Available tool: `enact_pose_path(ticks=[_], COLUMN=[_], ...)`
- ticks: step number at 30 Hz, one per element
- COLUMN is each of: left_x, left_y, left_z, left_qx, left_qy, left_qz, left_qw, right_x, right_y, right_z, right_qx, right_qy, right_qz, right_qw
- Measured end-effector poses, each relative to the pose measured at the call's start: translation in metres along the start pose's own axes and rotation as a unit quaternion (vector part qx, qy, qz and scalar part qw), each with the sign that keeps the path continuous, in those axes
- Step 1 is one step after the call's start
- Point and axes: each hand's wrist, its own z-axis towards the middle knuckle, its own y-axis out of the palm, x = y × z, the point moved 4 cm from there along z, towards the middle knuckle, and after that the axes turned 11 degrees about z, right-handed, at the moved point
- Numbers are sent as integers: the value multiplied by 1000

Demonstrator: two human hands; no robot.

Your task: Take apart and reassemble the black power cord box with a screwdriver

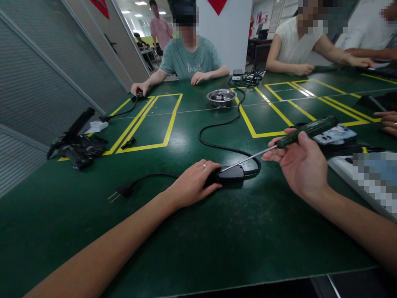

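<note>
A black box on a power cord (233, 174) lies on the green table, one cable running left to a two-pin plug (123, 191) and another winding away to the right and back. My left hand (196, 182) is closed around the box's left end and presses it to the tabletop. In my right hand (305, 165) is a screwdriver (310, 131) with a dark green handle, gripped between thumb and fingers. Its long metal shaft slants down to the left, and the tip meets the top of the box near my left fingers.
A metal bowl (221, 97) with small dark parts stands farther back. Black tools or parts (79, 145) are heaped at the left. Yellow tape (172, 124) marks rectangles on the table. A white device (366, 178) lies at the right. Several people sit across the table (198, 248).
</note>
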Motion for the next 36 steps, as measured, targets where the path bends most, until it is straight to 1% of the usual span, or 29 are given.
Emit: enact_pose_path(ticks=[4, 10, 14, 20, 29, 36], left_x=[0, 1, 0, -2, -5, -3], left_y=[-1, -5, -5, -6, -5, -6], left_z=[0, -2, -1, -1, -2, -2], left_qx=[19, 104, 132, 143, 126, 128], left_qy=[13, 51, 60, 62, 34, 49], left_qz=[-5, 5, -3, -25, -51, -34], left_qw=[1000, 993, 989, 988, 990, 990], right_x=[0, 1, 1, -2, -10, -9], right_y=[0, 3, 4, 3, -3, -3], right_z=[-1, -3, -4, -2, 5, 5], right_qx=[-13, -33, -29, -24, -23, -12], right_qy=[-2, -2, -2, -7, -38, -37], right_qz=[5, 16, 19, 16, 1, 2], right_qw=[1000, 999, 999, 1000, 999, 999])
